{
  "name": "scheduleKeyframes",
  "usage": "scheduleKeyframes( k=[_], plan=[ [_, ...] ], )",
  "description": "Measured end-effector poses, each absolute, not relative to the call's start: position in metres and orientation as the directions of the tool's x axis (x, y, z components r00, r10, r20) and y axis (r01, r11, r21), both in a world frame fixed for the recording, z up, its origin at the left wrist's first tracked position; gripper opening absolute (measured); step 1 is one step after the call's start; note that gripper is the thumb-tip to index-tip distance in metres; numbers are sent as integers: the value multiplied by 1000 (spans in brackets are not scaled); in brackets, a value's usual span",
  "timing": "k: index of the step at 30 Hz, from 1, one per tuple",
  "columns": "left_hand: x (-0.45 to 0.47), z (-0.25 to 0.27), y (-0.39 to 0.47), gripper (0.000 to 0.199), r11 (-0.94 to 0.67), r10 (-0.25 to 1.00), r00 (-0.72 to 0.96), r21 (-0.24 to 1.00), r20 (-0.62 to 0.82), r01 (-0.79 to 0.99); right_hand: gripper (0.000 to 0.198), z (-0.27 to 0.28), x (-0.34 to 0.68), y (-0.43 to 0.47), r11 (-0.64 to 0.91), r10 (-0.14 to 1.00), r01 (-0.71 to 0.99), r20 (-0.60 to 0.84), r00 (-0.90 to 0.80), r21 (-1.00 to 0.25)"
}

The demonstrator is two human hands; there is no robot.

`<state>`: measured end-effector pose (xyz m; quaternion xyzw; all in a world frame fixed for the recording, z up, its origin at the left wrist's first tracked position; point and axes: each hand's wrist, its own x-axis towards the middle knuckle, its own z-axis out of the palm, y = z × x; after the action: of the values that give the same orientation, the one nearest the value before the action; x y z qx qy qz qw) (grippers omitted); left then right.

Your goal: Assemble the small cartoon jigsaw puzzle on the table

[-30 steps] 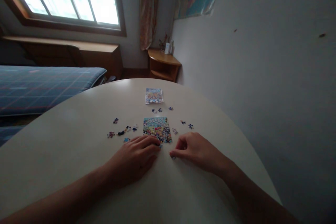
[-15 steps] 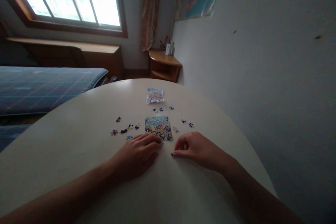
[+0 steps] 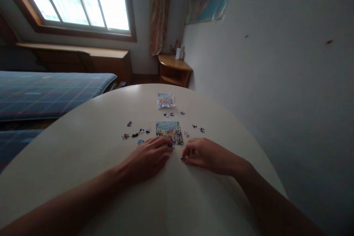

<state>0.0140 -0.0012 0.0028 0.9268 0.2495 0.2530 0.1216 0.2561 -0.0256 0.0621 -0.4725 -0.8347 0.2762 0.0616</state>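
Observation:
A partly joined jigsaw puzzle with a light-blue top and a crowded colourful picture lies flat on the white table. My left hand lies palm down at its lower left edge, fingers stretched out and their tips on the bottom pieces, which they partly cover. Just right of there, my right hand pinches a small dark puzzle piece between thumb and fingers, close to the tabletop and apart from the puzzle. Several loose pieces are scattered to the left, and a pale piece sits by the puzzle's right edge.
Beyond the puzzle lies a small printed picture sheet, with a few loose pieces in front of it. More pieces are at the right. The round table stands between a plaid mattress and a wall.
The view has shifted slightly, so the table things appear a little further right. My right fingers have turned the pinched piece a little; my left hand stays at the puzzle's lower edge.

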Motion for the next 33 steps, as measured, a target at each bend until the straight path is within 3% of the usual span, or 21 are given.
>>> scheduleKeyframes(
  k=[4, 9, 11, 14, 18, 23, 33],
  plan=[
    [13, 2, 0, 21, -841, 536, 728, 354, 428, 410, 15, 63, 258, -23, 443, 770, 678, -138, -623, -587],
    [5, 9, 4, 17, -814, 581, 686, 311, 438, 490, 13, 60, 254, -24, 426, 806, 731, -144, -574, -533],
    [2, 16, 0, 15, -786, 618, 684, 292, 388, 544, 9, 56, 245, -27, 395, 845, 784, -145, -515, -478],
    [1, 29, -14, 10, -741, 671, 686, 283, 281, 609, 22, 52, 230, -34, 387, 882, 835, -105, -459, -392],
    [13, 36, -42, 12, -680, 732, 653, 249, 195, 689, 24, 53, 224, -38, 450, 836, 782, -105, -539, -431],
    [27, 27, -60, 24, -741, 671, 725, 175, 156, 648, 12, 50, 238, -28, 436, 870, 791, -23, -492, -429],
    [23, 27, -59, 18, -784, 621, 774, 97, 123, 613, 19, 34, 230, -24, 564, 799, 694, 83, -596, -447]
  ],
)
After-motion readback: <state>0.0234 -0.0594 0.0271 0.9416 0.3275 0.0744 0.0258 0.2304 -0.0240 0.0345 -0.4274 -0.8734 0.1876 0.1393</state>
